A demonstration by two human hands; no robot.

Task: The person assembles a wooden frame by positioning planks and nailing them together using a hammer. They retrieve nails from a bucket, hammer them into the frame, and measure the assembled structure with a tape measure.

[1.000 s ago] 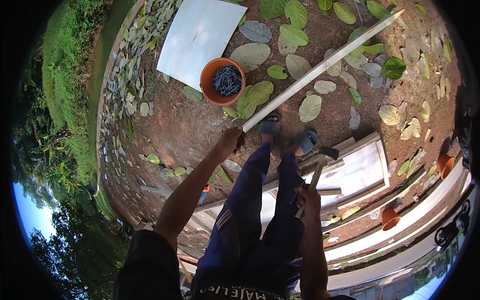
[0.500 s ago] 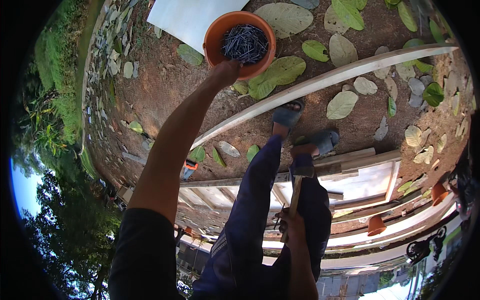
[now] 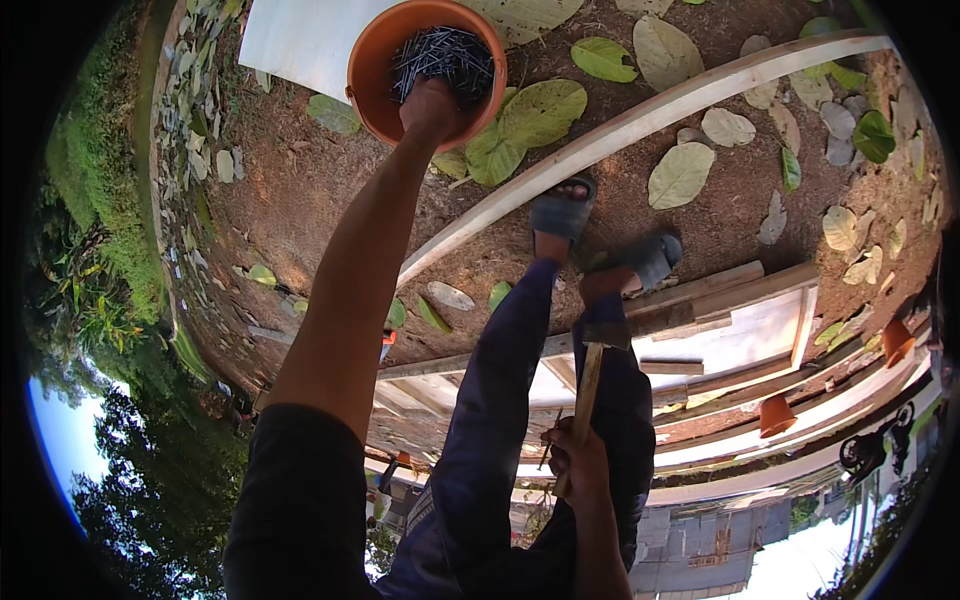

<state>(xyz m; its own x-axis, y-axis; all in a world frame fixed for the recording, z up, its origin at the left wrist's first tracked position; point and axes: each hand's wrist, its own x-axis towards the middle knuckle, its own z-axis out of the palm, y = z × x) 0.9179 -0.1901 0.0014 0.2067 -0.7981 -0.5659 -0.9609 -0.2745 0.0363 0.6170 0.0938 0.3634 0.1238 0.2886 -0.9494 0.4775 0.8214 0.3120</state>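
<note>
Nails (image 3: 442, 58) lie heaped in the orange bucket (image 3: 372, 85), directly under and just beyond your left hand (image 3: 430, 105); their axes are jumbled, with no common direction. Your left hand is plainly the nearer: it is inside the rim, fingertips among the nails and hidden, so whether they are closed on any cannot be told. Your left arm (image 3: 365, 270) reaches away from you, almost straight, back of the hand uppermost. Your right hand (image 3: 582, 455) is well apart, nearer your body and to the right, wrapped around the handle of the hammer (image 3: 589, 385), whose head points away from you. What appears to be a thin dark nail (image 3: 545, 457) projects leftward from that grip. Between your hands, a pale timber (image 3: 640, 124) runs diagonally, far end to the right.
</note>
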